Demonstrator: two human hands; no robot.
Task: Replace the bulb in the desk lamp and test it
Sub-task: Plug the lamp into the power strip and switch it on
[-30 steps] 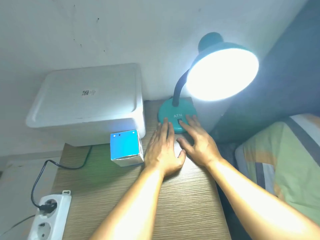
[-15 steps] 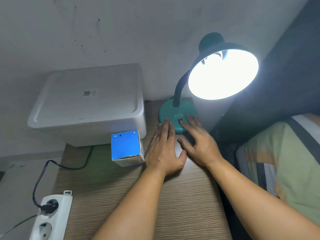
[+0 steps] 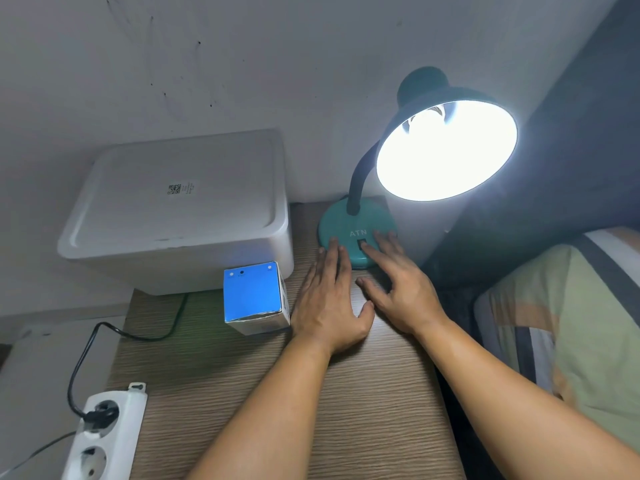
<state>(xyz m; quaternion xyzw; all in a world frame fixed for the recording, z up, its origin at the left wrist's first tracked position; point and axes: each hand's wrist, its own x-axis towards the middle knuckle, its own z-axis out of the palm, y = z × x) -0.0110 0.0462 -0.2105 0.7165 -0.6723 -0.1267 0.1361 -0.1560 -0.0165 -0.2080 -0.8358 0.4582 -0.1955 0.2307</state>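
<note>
A teal desk lamp stands at the back of the wooden table, its round base [image 3: 343,223] marked ATN and its shade [image 3: 446,147] tilted toward me. The bulb [image 3: 429,117] inside is lit and glares white. My right hand [image 3: 398,285] lies with fingers spread, its index fingertip on the black switch [image 3: 362,244] on the base. My left hand [image 3: 329,299] rests flat on the table, fingertips touching the base's front left edge. Neither hand holds anything. A blue and white bulb box [image 3: 254,297] sits just left of my left hand.
A white lidded storage bin [image 3: 180,209] fills the back left against the wall. A white power strip [image 3: 104,434] with a black plug and cord [image 3: 83,355] lies at the table's [image 3: 363,410] front left. A striped pillow [image 3: 571,323] lies right of the table.
The view has shifted slightly and the glare has eased, so the bulb shows inside the shade. Both hands stay in place at the lamp base.
</note>
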